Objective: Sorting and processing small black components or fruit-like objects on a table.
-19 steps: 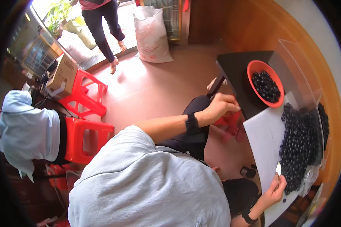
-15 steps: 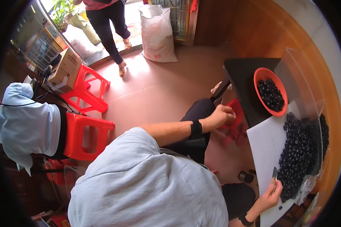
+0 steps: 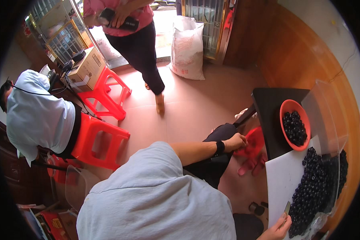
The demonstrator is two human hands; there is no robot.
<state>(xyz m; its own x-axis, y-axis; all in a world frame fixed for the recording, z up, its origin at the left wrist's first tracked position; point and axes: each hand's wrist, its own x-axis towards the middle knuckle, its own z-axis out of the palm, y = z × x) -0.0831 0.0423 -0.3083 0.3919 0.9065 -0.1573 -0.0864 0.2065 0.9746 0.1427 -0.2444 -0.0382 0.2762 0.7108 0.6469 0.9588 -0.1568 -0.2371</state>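
Down at the lower right of the frame, here's the right hand (image 3: 282, 228), fingers closed on a small blade (image 3: 287, 207), its long axis pointing up the frame and leaning slightly right. And look how near the heap of black pieces (image 3: 313, 184) lies: just right of the fingertips, its long side running up and down the frame, the blade's tip right beside its edge. The right hand is clearly the nearer one! The left hand (image 3: 235, 142) is right of centre, by the knee, well apart from the heap, fingers curled in; whether they pinch anything, I can't tell. Underneath, a flat white sheet (image 3: 282, 176) carries the heap, with a clear plastic panel (image 3: 328, 108) at the far right. Above it, on the dark tabletop (image 3: 270, 108), sits an orange bowl (image 3: 291, 106) of more black pieces. Out in the room, a person in pink (image 3: 134, 44) is at upper centre beside a white sack (image 3: 187, 52); a person in pale blue (image 3: 44, 116) sits at left on a red stool (image 3: 86, 128).
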